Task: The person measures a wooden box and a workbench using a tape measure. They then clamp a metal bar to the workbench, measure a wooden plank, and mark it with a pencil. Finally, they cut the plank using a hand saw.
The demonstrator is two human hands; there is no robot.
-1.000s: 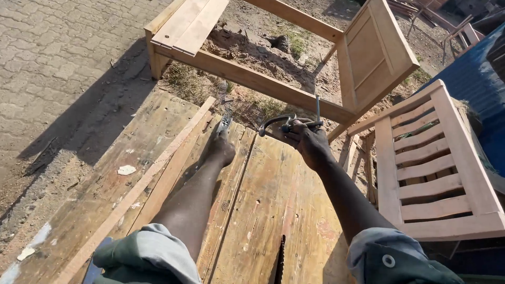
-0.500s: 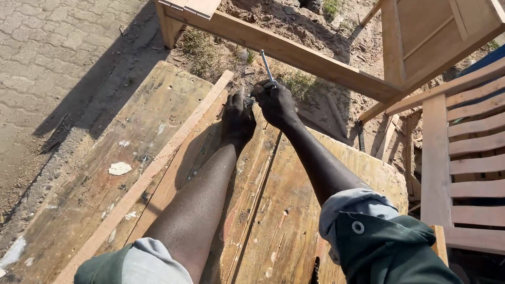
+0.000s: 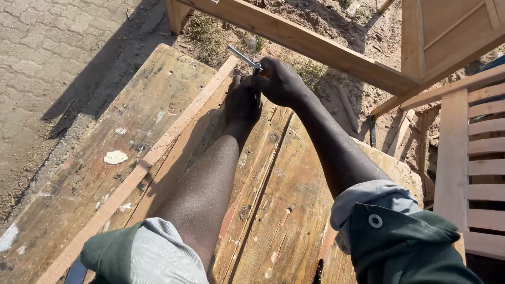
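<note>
Your right hand (image 3: 279, 81) gripped metal tool (image 3: 243, 56) at bench (image 3: 284, 210) far edge; left hand (image 3: 243, 102) pressed flat beside. Paving (image 3: 47, 58) left, sand (image 3: 342, 31) beyond.

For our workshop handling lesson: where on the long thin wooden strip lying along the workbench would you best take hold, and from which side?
Grip the wooden strip near its bare middle, coming from above with fingers across its narrow width. It lies flat along the workbench, so the ends give poor balance, and its far end is taken up by the left hand and right hand, which holds a metal tool.
</note>
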